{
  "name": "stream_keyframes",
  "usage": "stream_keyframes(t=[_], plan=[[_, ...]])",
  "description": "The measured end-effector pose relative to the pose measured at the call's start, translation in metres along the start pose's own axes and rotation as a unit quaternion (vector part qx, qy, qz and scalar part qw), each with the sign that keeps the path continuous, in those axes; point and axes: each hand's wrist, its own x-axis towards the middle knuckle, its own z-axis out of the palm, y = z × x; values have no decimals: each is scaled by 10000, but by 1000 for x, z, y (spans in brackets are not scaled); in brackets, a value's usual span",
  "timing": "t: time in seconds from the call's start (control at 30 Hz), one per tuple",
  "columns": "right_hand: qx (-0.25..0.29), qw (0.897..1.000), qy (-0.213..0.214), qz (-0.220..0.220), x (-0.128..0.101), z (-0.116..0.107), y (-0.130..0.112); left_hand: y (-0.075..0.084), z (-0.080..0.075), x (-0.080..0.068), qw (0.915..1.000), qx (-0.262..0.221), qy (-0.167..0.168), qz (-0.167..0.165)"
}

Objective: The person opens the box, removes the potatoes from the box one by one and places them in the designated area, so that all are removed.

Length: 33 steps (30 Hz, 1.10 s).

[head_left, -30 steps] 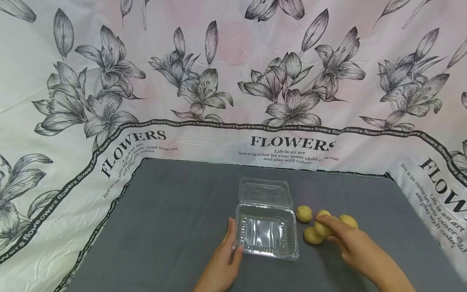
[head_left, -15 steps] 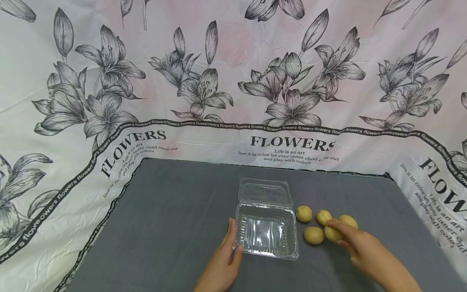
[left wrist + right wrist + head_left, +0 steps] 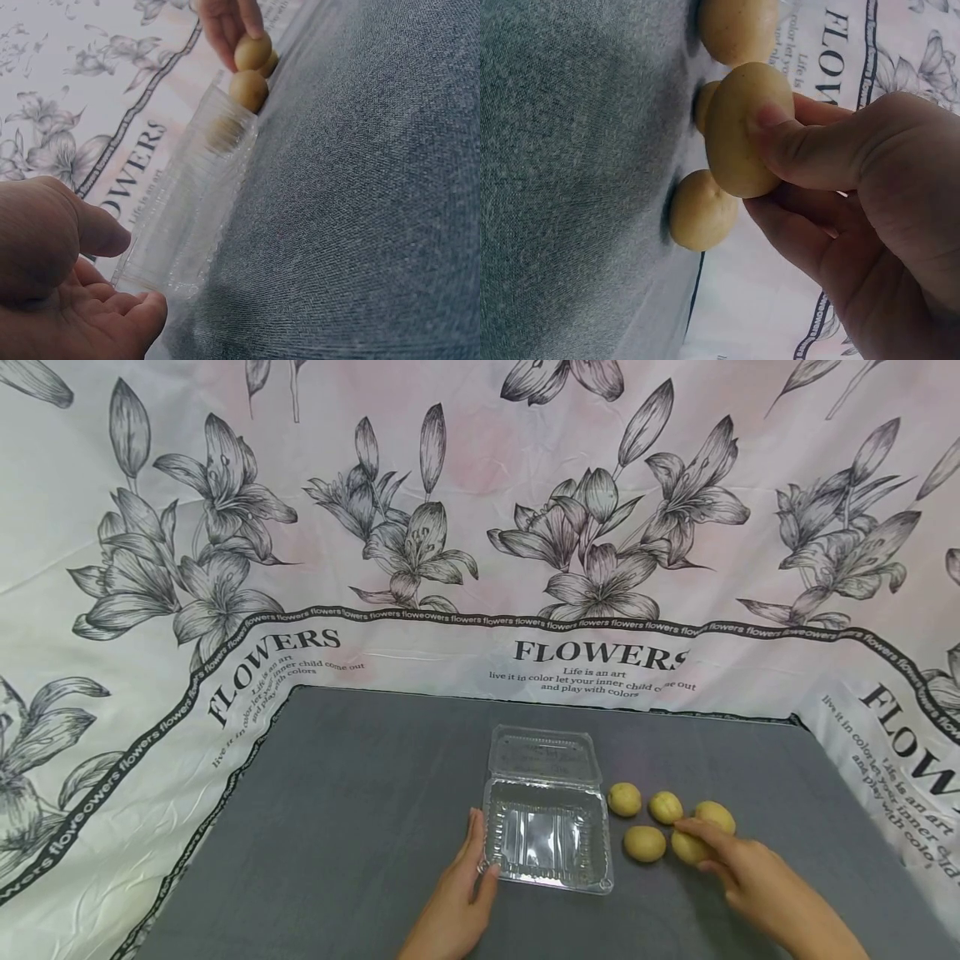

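Worktop (image 3: 360, 827): lying grey, flower cloth behind.
Left hand (image 3: 455, 906): resting flat, steadying open clamshell box (image 3: 546, 835).
Right hand (image 3: 757, 881): pinching one potato (image 3: 688, 847).

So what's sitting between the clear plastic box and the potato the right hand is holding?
One loose potato lies on the grey cloth between the clear box and the held potato, clearest in the head view.

Counter (image 3: 360, 827) cover: grey woven cloth, matt, finely grained. Clamshell box (image 3: 546, 835): clear thin plastic, glossy, ribbed. Yellow fruits (image 3: 644, 843): matt skin, faintly speckled, probably smooth. Backdrop (image 3: 480, 527): printed cloth, slight sheen, creased.
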Motion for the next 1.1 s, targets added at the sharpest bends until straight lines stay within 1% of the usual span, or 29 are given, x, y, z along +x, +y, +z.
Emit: stream_keyframes(t=[0.27, 0.43, 0.5, 0.7, 0.83, 1.0, 1.1], plan=[[76, 9992, -336, 211, -1, 2, 5, -1, 0, 0, 10000, 24, 51, 31], [206, 9963, -695, 468, 0, 0, 4, -1, 0, 0, 10000, 20, 37, 35], [248, 9951, -777, 551, 0, 0, 3, -1, 0, 1, 10000, 3, 12, 36], [170, 9967, -607, 507, -1, 3, 4, -3, 1, 2, 10000, -43, -43, 76], [135, 9966, -636, 503, -1, 5, 6, -3, 1, 2, 10000, -29, -31, 76], [94, 9992, -315, 234, -2, 7, 8, -2, 0, 4, 9999, -22, -43, 106], [60, 9994, -271, 206, -3, 6, 8, -2, 1, 6, 9999, -52, -60, 147]])
